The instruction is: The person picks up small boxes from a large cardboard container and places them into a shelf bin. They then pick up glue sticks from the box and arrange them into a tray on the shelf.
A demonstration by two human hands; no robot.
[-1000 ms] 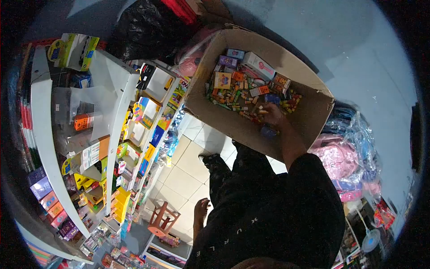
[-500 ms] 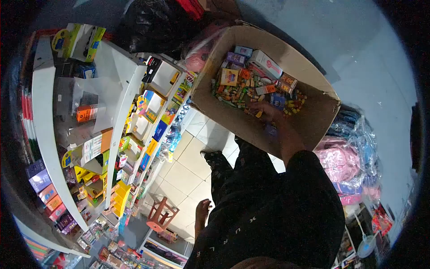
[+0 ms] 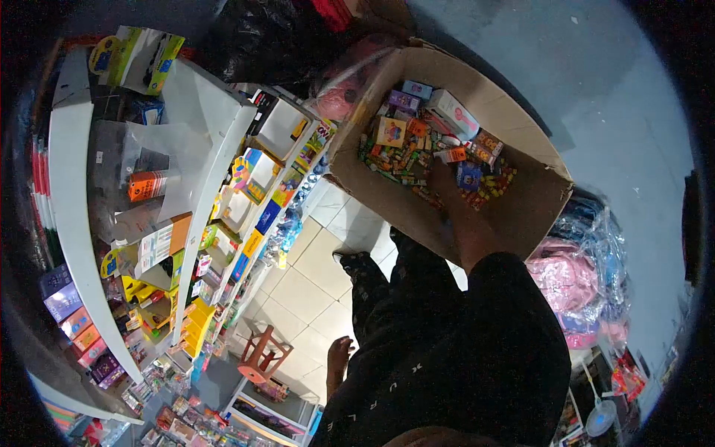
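My right hand reaches down into a large cardboard box. Its fingertips are among many small, colourful pieces and small packets, where they are dim and partly hidden, so I cannot tell what they grip. Close to the fingers lie an orange-and-white small box and a blue box. Further in are a white box with a pink print, a yellowish box and a purple box. My left hand hangs low beside my body, fingers loosely bent and holding nothing.
Shelves of boxed goods stand along the left. A reddish-brown stool is on the tiled floor. Plastic-wrapped pink bags sit right of the box, and a black plastic bag lies behind the shelves.
My right hand has shifted slightly within the box, and its fingers now point further inward among the small pieces. The view has moved a little. My left hand still hangs low.
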